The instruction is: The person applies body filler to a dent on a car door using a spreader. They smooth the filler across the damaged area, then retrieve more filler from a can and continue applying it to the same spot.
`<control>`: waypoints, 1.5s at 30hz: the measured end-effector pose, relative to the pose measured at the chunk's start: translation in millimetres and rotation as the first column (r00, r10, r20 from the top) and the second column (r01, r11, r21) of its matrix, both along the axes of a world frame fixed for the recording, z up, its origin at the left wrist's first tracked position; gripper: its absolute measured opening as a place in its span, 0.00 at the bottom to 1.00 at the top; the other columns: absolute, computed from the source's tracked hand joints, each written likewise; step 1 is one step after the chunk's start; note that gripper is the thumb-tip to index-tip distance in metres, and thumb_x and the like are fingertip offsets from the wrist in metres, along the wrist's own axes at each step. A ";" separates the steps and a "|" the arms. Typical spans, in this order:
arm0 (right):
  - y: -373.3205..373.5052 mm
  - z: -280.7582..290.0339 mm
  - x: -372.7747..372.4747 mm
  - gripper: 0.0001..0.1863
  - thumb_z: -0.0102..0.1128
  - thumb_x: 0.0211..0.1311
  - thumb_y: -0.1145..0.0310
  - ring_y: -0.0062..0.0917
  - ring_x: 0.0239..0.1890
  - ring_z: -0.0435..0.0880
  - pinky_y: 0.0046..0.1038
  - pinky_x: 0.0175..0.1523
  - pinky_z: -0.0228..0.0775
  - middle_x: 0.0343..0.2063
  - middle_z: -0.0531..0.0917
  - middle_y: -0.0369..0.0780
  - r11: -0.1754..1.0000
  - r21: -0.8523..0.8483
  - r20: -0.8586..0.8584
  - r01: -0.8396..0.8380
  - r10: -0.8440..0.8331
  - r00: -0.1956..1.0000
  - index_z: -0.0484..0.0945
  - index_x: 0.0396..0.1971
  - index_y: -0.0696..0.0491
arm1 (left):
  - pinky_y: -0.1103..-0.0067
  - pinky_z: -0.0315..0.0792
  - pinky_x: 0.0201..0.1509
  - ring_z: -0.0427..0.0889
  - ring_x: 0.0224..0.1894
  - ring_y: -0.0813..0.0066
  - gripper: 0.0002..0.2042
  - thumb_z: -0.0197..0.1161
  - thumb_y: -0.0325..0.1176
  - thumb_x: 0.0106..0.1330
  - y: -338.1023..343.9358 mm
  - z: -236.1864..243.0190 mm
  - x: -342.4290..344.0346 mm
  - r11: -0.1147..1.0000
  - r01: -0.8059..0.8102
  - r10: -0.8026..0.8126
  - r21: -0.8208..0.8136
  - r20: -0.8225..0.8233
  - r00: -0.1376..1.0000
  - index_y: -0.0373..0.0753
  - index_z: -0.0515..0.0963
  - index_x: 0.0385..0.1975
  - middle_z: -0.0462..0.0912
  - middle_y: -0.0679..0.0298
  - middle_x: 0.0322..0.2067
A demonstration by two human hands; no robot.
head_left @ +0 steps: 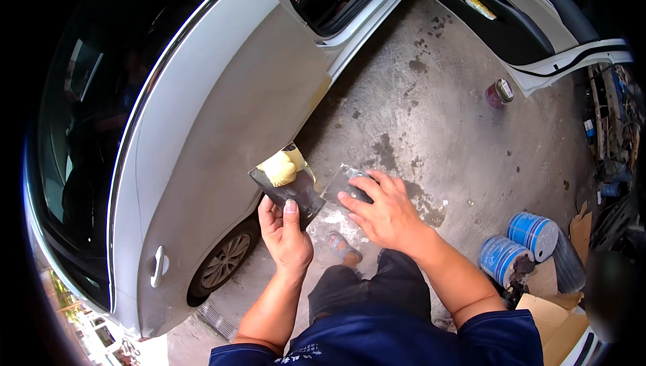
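My left hand grips a dark flat board by its near edge, thumb on top. Pale yellow putty sits in a smooth lump on the board's far part. Just to the right, my right hand holds a thin, partly see-through spreader, fingers spread over its upper face. The spreader's left edge is close to the board's right edge; whether they touch I cannot tell. Left of both hands stands a light-coloured car, with a dull greyish-brown area over its side panel.
An open car door reaches out at the upper right, small bottles in its pocket. On the stained concrete floor stands a reddish can. Blue-and-white drums and cardboard lie at the lower right. A wheel shows below the car.
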State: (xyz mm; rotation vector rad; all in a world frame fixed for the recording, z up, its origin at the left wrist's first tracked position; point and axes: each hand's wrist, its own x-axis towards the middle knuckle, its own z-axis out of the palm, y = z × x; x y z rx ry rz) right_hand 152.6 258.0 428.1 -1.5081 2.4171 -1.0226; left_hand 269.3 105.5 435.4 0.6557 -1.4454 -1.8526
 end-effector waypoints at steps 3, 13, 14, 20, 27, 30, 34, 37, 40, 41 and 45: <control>29.6 -42.2 -40.7 0.18 0.63 0.54 0.65 0.37 0.55 0.71 0.38 0.56 0.63 0.51 0.74 0.42 0.999 -0.024 0.219 0.045 -0.038 0.975 0.80 0.47 0.49 | 0.74 0.63 0.63 0.72 0.55 0.70 0.18 0.51 0.24 0.70 10.1 -7.9 -35.5 0.977 -0.013 0.016 -0.213 0.009 1.000 0.31 0.62 0.58 0.73 0.54 0.54; 10.8 -179.0 -125.2 0.26 0.57 0.64 0.64 0.23 0.50 0.73 0.26 0.51 0.69 0.55 0.70 0.38 0.851 -0.102 0.992 0.515 0.047 0.118 0.67 0.60 0.55 | 0.73 0.65 0.61 0.73 0.53 0.72 0.17 0.53 0.22 0.66 -8.0 -109.8 -35.5 0.978 -0.094 0.019 0.186 0.372 0.928 0.36 0.66 0.55 0.74 0.61 0.51; 1.3 -185.0 -132.7 0.27 0.57 0.64 0.64 0.24 0.50 0.72 0.26 0.52 0.68 0.55 0.69 0.38 0.856 -0.087 0.996 0.510 0.069 0.055 0.66 0.61 0.55 | 0.71 0.67 0.60 0.74 0.52 0.72 0.17 0.53 0.22 0.65 -11.1 -123.0 -28.6 0.965 -0.134 0.023 0.227 0.434 0.901 0.37 0.67 0.54 0.75 0.63 0.50; -77.6 -236.1 -165.8 0.27 0.53 0.65 0.63 0.24 0.55 0.68 0.25 0.58 0.61 0.58 0.67 0.38 0.867 -0.182 0.983 0.463 0.161 0.085 0.65 0.62 0.55 | 0.68 0.65 0.61 0.73 0.53 0.68 0.18 0.49 0.20 0.61 -37.4 -201.6 -5.3 0.886 -0.260 -0.037 0.384 0.618 0.786 0.37 0.67 0.53 0.75 0.59 0.50; -184.6 -258.4 -198.6 0.27 0.51 0.66 0.60 0.32 0.63 0.64 0.30 0.65 0.55 0.59 0.66 0.44 0.783 -0.361 0.926 0.507 0.238 0.292 0.65 0.61 0.58 | 0.75 0.71 0.55 0.76 0.49 0.72 0.17 0.46 0.16 0.63 -91.1 -247.8 -30.0 0.832 -0.270 -0.161 0.484 0.677 0.718 0.33 0.68 0.52 0.77 0.59 0.48; -220.4 -261.3 -206.0 0.27 0.52 0.65 0.59 0.38 0.62 0.66 0.33 0.65 0.56 0.58 0.67 0.46 0.748 -0.386 0.904 0.540 0.191 0.383 0.65 0.60 0.57 | 0.77 0.68 0.57 0.75 0.50 0.74 0.17 0.46 0.16 0.63 -113.7 -255.5 -33.8 0.849 -0.223 -0.222 0.479 0.707 0.671 0.32 0.68 0.53 0.77 0.60 0.48; -235.2 -262.8 -213.5 0.26 0.52 0.65 0.59 0.40 0.60 0.67 0.34 0.64 0.58 0.57 0.68 0.46 0.755 -0.381 0.874 0.534 0.106 0.474 0.66 0.59 0.57 | 0.79 0.64 0.59 0.74 0.51 0.76 0.18 0.47 0.16 0.63 -130.3 -270.5 -36.4 0.873 -0.204 -0.241 0.442 0.757 0.607 0.32 0.68 0.53 0.77 0.60 0.49; -236.5 -272.8 -212.7 0.26 0.52 0.65 0.59 0.40 0.59 0.68 0.35 0.63 0.59 0.56 0.68 0.46 0.754 -0.357 0.896 0.552 0.109 0.431 0.67 0.59 0.57 | 0.79 0.64 0.59 0.74 0.51 0.76 0.17 0.47 0.17 0.64 -133.8 -279.5 -38.0 0.880 -0.194 -0.254 0.434 0.774 0.580 0.31 0.68 0.54 0.77 0.60 0.49; -239.2 -283.3 -215.2 0.26 0.53 0.64 0.58 0.42 0.58 0.68 0.36 0.62 0.60 0.55 0.68 0.47 0.742 -0.371 0.885 0.558 0.100 0.455 0.67 0.58 0.57 | 0.80 0.67 0.55 0.75 0.48 0.78 0.17 0.48 0.17 0.63 -130.6 -289.4 -38.2 0.884 -0.181 -0.273 0.432 0.789 0.550 0.33 0.68 0.53 0.78 0.62 0.46; -240.7 -285.4 -214.9 0.27 0.53 0.64 0.58 0.42 0.57 0.69 0.36 0.62 0.60 0.55 0.68 0.47 0.741 -0.381 0.876 0.553 0.098 0.472 0.67 0.58 0.57 | 0.79 0.68 0.55 0.76 0.48 0.76 0.17 0.48 0.18 0.63 -129.4 -291.0 -33.1 0.880 -0.170 -0.295 0.443 0.792 0.534 0.34 0.69 0.52 0.78 0.62 0.46; -248.4 -290.9 -214.9 0.27 0.54 0.63 0.58 0.44 0.54 0.69 0.39 0.60 0.62 0.54 0.68 0.48 0.735 -0.413 0.839 0.537 0.078 0.539 0.68 0.58 0.58 | 0.78 0.66 0.58 0.74 0.53 0.74 0.19 0.48 0.18 0.63 -121.5 -297.0 -26.4 0.884 -0.137 -0.328 0.447 0.802 0.499 0.35 0.68 0.54 0.76 0.63 0.50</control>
